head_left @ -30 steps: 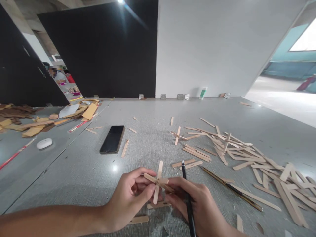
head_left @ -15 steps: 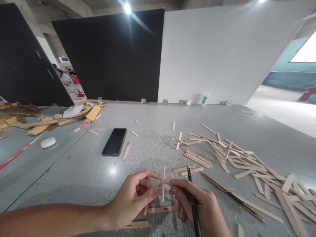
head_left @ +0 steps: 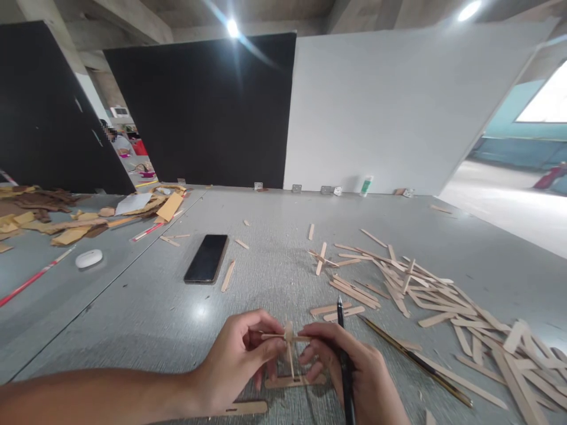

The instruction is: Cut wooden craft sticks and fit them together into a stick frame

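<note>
Above the near part of the grey table I hold a small piece of crossed wooden craft sticks [head_left: 289, 335]. My left hand [head_left: 248, 351] pinches its left side between thumb and fingers. On the opposite side, the fingers of my right hand [head_left: 361, 369] grip the end of a stick. A black pen [head_left: 347, 381] also rests in my right hand, its tip pointing away from me. Under the piece lies a slotted craft stick [head_left: 287, 383], and another slotted stick [head_left: 250, 407] is nearer to me, partly behind my left wrist.
Loose craft sticks [head_left: 447, 301] spread over the right side. Another crossed-stick piece [head_left: 321, 260] stands farther back. A long gold-and-black rod [head_left: 420, 361] lies right of my hand. A phone [head_left: 207, 258], white case [head_left: 88, 258] and scraps [head_left: 71, 233] are leftward. Upright panels [head_left: 199, 112] border the back.
The crossed sticks have turned in my fingers: the upright stick now tilts, with its top end toward the camera. My view has tipped slightly upward.
</note>
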{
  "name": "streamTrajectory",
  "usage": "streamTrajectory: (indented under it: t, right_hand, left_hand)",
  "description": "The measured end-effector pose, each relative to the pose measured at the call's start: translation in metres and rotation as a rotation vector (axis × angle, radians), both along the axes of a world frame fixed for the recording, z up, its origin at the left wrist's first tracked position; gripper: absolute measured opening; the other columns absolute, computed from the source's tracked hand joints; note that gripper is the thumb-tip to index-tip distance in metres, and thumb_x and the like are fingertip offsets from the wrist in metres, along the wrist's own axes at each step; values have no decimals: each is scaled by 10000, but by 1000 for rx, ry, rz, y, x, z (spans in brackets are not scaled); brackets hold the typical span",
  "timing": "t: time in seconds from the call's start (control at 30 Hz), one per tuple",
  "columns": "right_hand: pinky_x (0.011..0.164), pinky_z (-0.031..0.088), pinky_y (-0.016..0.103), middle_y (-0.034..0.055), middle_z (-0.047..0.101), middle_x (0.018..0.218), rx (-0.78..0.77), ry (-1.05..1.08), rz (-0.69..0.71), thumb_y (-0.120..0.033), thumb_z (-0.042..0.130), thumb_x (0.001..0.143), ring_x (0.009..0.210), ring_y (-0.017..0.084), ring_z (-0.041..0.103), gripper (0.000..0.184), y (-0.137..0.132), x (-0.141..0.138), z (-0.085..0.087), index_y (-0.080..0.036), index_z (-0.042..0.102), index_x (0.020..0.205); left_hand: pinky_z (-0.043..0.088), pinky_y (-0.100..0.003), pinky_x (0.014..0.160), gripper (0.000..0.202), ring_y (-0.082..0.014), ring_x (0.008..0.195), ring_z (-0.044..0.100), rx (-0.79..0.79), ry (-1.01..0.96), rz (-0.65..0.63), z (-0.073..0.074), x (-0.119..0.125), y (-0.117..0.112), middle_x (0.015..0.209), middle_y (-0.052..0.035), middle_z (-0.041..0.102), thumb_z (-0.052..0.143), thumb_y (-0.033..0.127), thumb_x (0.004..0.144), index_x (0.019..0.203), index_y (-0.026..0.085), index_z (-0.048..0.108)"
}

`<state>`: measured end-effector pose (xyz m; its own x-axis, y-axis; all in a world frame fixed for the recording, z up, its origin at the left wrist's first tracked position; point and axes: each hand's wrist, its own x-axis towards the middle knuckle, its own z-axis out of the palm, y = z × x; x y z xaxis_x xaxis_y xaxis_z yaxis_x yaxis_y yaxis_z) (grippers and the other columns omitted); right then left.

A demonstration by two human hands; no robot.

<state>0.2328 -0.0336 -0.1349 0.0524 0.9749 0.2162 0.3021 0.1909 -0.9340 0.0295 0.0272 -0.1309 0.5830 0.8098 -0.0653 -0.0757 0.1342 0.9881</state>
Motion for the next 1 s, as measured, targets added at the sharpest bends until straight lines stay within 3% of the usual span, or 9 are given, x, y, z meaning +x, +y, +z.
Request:
streamTrajectory:
  t: [0.23,0.4,0.47,0.57,0.73,1.0]
  right_hand:
    - [602,580,217,21,805,773,37,-83,9,-360,633,997,651,181,762,178,-1,3,3,-251,772,972]
    - [577,556,202,-3,779,709,49,-111,38,-364,598,1025,575,150,718,205,0,3,-1,-252,764,980]
    - [567,551,197,-6,769,699,54,-115,44,-346,575,1038,562,142,709,213,0,3,-1,-248,756,984]
    - [571,544,194,-11,757,695,67,-126,54,-320,577,1039,565,136,705,200,-2,4,1,-249,750,968]
    - [604,549,208,-3,780,746,125,-143,79,-270,607,1016,628,150,736,152,-5,4,3,-257,749,962]
    - [650,589,205,-4,802,797,168,-105,115,-212,611,1017,677,152,774,126,-6,3,1,-269,721,992]
  left_hand:
    - [482,-182,481,221,-108,552,598,-3,-22,14,-1,0,-2,680,14,651,765,367,916,946,164,685]
    - [569,-291,867,168,-198,952,738,69,-39,9,1,-2,-2,962,-55,774,806,241,877,1002,176,715]
    - [567,-328,926,231,-228,1024,744,75,-52,-17,3,-2,-1,1024,-69,784,824,244,861,1057,183,719]
    - [579,-350,928,238,-245,1025,752,103,-20,-12,4,-3,1,1035,-81,796,829,265,857,1070,186,758]
    - [578,-285,801,80,-206,874,744,260,71,65,9,-6,-2,906,-53,789,806,243,876,936,192,820]
    - [550,-262,703,62,-190,781,727,372,128,100,11,-7,-3,841,-50,789,787,225,888,864,201,839]
